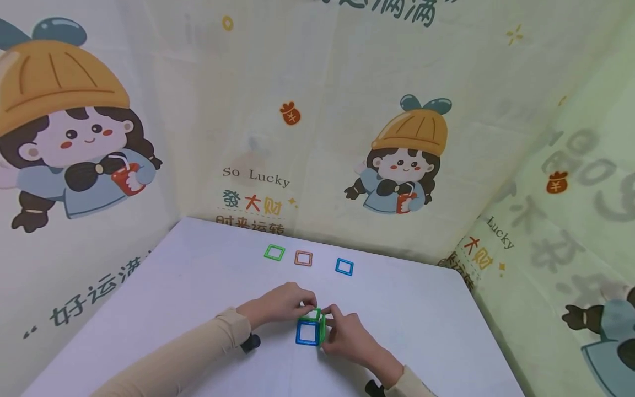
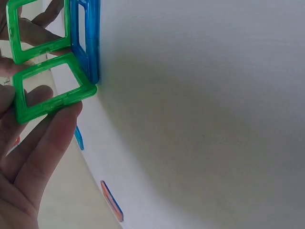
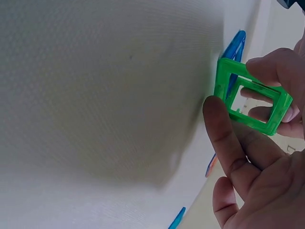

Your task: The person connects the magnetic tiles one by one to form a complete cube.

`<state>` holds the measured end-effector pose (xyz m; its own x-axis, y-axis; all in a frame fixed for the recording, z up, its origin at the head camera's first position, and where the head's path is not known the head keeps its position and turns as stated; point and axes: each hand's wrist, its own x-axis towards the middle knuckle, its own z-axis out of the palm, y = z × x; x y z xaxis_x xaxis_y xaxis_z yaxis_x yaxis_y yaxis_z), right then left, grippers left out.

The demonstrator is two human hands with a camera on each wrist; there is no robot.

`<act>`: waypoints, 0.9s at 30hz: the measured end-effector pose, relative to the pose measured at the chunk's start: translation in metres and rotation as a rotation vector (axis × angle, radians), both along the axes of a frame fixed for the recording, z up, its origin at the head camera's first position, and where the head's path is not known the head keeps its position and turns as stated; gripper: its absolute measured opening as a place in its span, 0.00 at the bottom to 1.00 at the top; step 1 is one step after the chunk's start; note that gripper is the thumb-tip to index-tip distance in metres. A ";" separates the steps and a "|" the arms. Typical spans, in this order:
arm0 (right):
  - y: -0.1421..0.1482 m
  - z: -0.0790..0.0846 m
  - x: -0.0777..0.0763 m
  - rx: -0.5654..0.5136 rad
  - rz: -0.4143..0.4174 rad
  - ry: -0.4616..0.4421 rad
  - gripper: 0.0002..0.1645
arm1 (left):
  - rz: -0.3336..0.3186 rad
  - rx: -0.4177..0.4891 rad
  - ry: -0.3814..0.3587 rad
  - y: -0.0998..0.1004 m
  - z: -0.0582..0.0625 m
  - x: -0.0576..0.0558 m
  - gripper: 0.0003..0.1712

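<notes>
A blue square magnetic tile stands on edge on the table, its open middle facing the head camera. Two green square frames join it: the right-side green tile and another green tile behind the blue one's upper edge. My left hand pinches that second green tile, fingers under its lower rim in the left wrist view. On the other side, my right hand holds the right-side green tile between thumb and fingers, its index fingertip at the tile's corner in the right wrist view.
Farther back on the white table lie three loose square tiles in a row: a green tile, an orange tile and a blue tile. A printed cloth backdrop rises behind the table edge.
</notes>
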<state>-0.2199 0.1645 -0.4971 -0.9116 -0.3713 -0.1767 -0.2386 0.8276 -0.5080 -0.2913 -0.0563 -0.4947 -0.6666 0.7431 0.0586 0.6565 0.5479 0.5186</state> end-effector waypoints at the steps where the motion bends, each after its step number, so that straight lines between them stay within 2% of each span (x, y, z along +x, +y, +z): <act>1: 0.000 0.000 0.000 -0.007 -0.004 -0.009 0.48 | -0.003 0.000 -0.011 0.001 0.001 0.001 0.06; 4: 0.001 0.000 0.000 -0.024 -0.006 -0.037 0.56 | -0.021 0.003 -0.028 0.002 0.001 0.002 0.06; 6: 0.002 0.000 0.000 -0.034 0.001 -0.047 0.57 | -0.033 0.009 -0.031 0.002 0.001 0.002 0.06; 16: 0.004 -0.003 -0.006 -0.044 0.001 -0.083 0.47 | 0.004 -0.008 -0.082 0.002 0.000 0.003 0.07; 27: 0.005 -0.001 -0.003 -0.082 -0.014 -0.110 0.42 | -0.045 0.015 -0.139 -0.003 0.000 -0.001 0.06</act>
<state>-0.2229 0.1696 -0.4979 -0.8934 -0.3759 -0.2460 -0.1662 0.7853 -0.5963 -0.2925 -0.0591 -0.4952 -0.6350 0.7723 -0.0207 0.6013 0.5109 0.6144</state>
